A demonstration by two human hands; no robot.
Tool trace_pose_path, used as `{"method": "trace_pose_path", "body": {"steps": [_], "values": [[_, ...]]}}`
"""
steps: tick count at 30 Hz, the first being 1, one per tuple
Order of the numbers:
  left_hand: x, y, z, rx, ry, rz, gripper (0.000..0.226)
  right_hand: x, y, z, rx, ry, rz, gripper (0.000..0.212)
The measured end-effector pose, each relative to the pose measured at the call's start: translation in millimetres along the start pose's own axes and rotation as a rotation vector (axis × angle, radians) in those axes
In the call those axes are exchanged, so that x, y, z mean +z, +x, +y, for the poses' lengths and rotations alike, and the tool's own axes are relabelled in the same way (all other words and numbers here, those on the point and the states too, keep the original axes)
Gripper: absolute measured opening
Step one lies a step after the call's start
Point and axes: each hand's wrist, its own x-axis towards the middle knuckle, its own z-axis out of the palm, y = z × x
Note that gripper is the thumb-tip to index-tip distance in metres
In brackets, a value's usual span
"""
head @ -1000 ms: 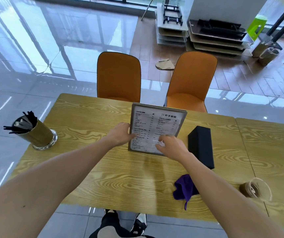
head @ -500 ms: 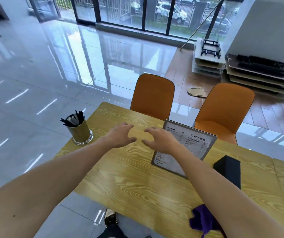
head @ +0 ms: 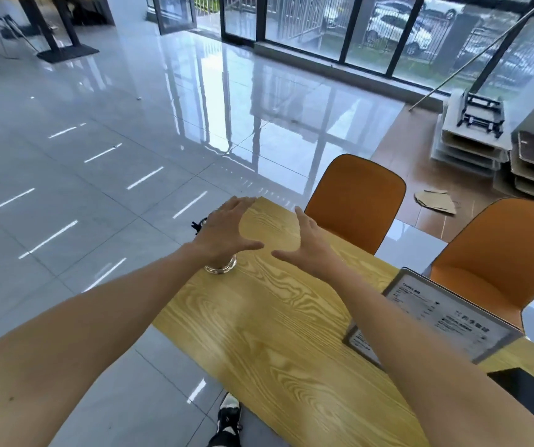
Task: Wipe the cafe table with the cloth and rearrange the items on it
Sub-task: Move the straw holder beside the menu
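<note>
Glossy grey tiles surround our yellow wood-grain desk. We've got both hands out with fingers spread, holding nothing: left hand right over the straw-filled metal cup at the desk's corner, right hand beside it, probably to shift it. White framed menu board sits near the far edge. Cloth's out of sight.

Single head view, looking forward-down over table corner, arms close below lens.

Cafe: menu board, orange chairs, wood table
</note>
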Motion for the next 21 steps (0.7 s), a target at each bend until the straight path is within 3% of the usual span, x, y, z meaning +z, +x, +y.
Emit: {"method": "trace_pose_path", "body": {"steps": [13,21], "values": [[12,21,-136,-0.37,-0.352,-0.029,0.149,99,102,-20,0.156,0.212,-0.098,0.129],[45,28,-189,-0.559,-0.466,-0.096,0.138,152,138,-16,0.219,0.299,-0.222,0.126]]}}
